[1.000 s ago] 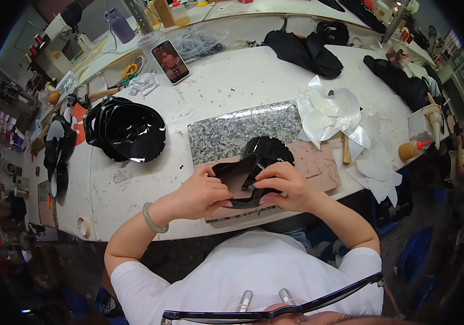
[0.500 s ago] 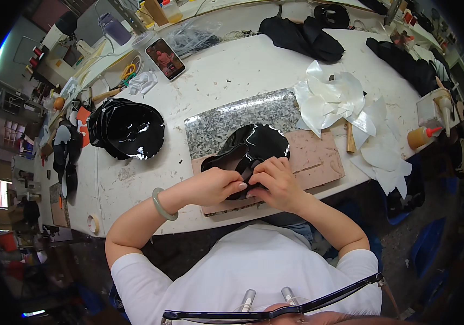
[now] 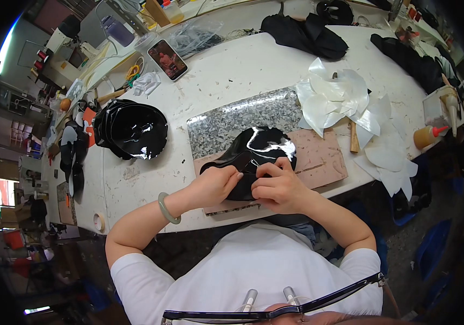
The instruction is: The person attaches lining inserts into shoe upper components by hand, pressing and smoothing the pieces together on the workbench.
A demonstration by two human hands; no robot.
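Note:
A glossy black patent-leather piece (image 3: 267, 142), which looks like a shoe upper, lies bent in front of me over a speckled stone slab (image 3: 242, 116) and a pinkish board (image 3: 321, 157). My left hand (image 3: 214, 186) has its fingers pinched on the near left edge of the leather. Close beside it, my right hand (image 3: 281, 188) grips the near right edge with curled fingers. A narrow dull strip or fold runs between the two hands; its exact shape is partly covered by fingers. To the left stands a nest of similar glossy black pieces (image 3: 140, 132).
Pearly white cut pieces (image 3: 337, 97) are heaped at the right, by a wooden handle (image 3: 354, 136). A bottle with a red tip (image 3: 426, 137) stands at the right edge. Farther back are a phone (image 3: 168, 59) and black cloth (image 3: 307, 35). A tape roll (image 3: 98, 222) sits front left.
The black leather has shifted and its folded edge lies flatter. My left hand has moved slightly up and left, my right slightly right, so the gap between them has widened.

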